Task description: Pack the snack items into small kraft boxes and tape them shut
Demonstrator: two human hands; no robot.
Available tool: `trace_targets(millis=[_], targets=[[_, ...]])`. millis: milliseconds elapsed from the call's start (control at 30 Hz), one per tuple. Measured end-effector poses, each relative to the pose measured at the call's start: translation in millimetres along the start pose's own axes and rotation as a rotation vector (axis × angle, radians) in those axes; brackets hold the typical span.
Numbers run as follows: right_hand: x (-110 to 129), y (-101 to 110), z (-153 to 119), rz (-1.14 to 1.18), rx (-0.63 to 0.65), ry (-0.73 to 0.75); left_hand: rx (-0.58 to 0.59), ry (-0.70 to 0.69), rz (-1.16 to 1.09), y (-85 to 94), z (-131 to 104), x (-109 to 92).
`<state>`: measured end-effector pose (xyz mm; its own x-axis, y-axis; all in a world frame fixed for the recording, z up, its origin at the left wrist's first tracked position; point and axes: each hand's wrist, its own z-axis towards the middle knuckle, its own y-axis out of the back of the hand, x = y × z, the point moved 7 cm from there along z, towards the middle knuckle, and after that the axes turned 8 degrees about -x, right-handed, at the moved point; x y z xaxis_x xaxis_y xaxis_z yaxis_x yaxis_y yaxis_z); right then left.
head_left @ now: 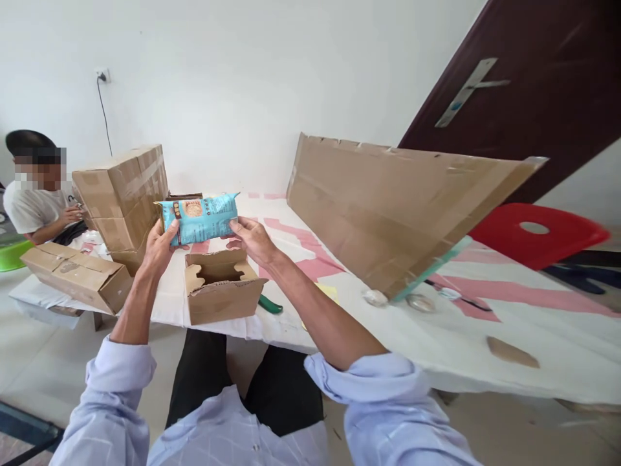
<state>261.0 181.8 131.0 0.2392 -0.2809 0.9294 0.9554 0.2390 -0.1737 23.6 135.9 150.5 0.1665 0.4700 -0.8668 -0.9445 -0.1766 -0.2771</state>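
Both my hands hold a light blue printed snack packet (206, 220) by its two ends, raised over the table. My left hand (160, 244) grips the left end with the thumb on the front face. At the right end, my right hand (251, 238) pinches it between thumb and fingers. Just below the packet stands a small open cardboard box (224, 303) with its flaps up; its inside is dark and I cannot make out the contents. A green-handled tool (270, 304), partly hidden, lies against the box's right side.
Stacked cardboard cartons (121, 194) and a long closed carton (77, 272) stand to the left, near a seated person (41, 200). A large cardboard sheet (383, 207) leans on the right. Tape rolls (421, 302) and a cardboard scrap (513, 351) lie on the white-and-pink tablecloth (466, 353).
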Motion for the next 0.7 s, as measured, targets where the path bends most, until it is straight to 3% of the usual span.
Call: trace_targets(millis=[167, 300, 700], targets=[[-41.5, 13.5, 21.7, -0.014, -0.034, -0.171, -0.035, 0.260, -0.038, 8.7, 16.4, 49.8], [-62.0, 21.1, 25.6, -0.036, -0.085, -0.235, -0.086, 0.358, -0.052, 11.5, 22.0, 75.6], [-80.7, 24.6, 35.8, -0.033, -0.132, -0.253, -0.121, 0.401, -0.036, 16.3, 36.5, 92.5]])
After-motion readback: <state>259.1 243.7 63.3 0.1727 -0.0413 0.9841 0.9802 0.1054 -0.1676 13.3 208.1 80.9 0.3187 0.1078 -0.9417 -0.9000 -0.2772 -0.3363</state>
